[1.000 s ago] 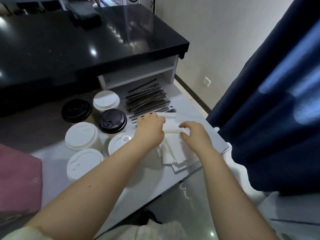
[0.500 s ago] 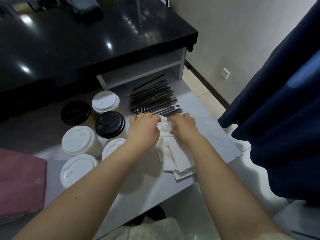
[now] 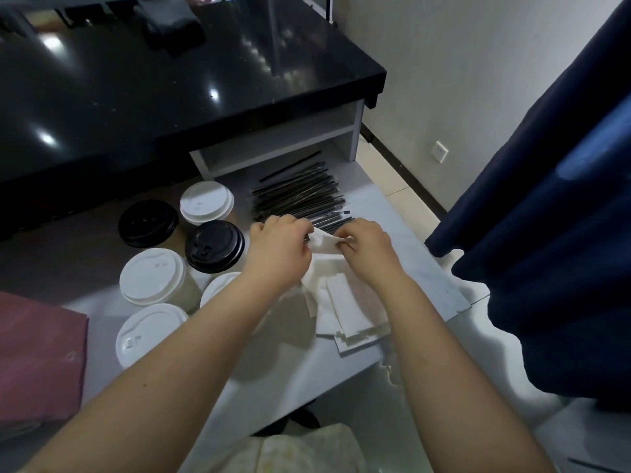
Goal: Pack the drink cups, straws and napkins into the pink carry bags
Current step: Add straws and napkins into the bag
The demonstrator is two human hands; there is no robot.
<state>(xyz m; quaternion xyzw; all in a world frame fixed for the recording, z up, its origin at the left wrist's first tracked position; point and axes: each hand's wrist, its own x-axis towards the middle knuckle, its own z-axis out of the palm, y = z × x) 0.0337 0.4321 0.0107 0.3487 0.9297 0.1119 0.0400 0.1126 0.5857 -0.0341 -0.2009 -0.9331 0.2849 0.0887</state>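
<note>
My left hand (image 3: 278, 249) and my right hand (image 3: 367, 245) both pinch one white napkin (image 3: 322, 242), lifted a little above the napkin stack (image 3: 345, 308) on the pale table (image 3: 273, 377). Just behind my hands lies a pile of black wrapped straws (image 3: 300, 196). Several lidded cups stand to the left: white lids (image 3: 153, 276) (image 3: 206, 201) (image 3: 148, 334) and black lids (image 3: 215, 245) (image 3: 147, 222). One more white-lidded cup (image 3: 216, 290) is partly hidden by my left forearm. A pink carry bag (image 3: 37, 360) lies at the left edge.
A glossy black counter (image 3: 153, 83) rises behind the table, with a white shelf (image 3: 280, 145) under its right end. A dark blue curtain (image 3: 553, 233) hangs close on the right, past the table's right edge. A wall socket (image 3: 439, 151) sits low on the wall.
My hands came together from apart over the napkin stack. They now pinch the top napkin and have raised it slightly off the pile.
</note>
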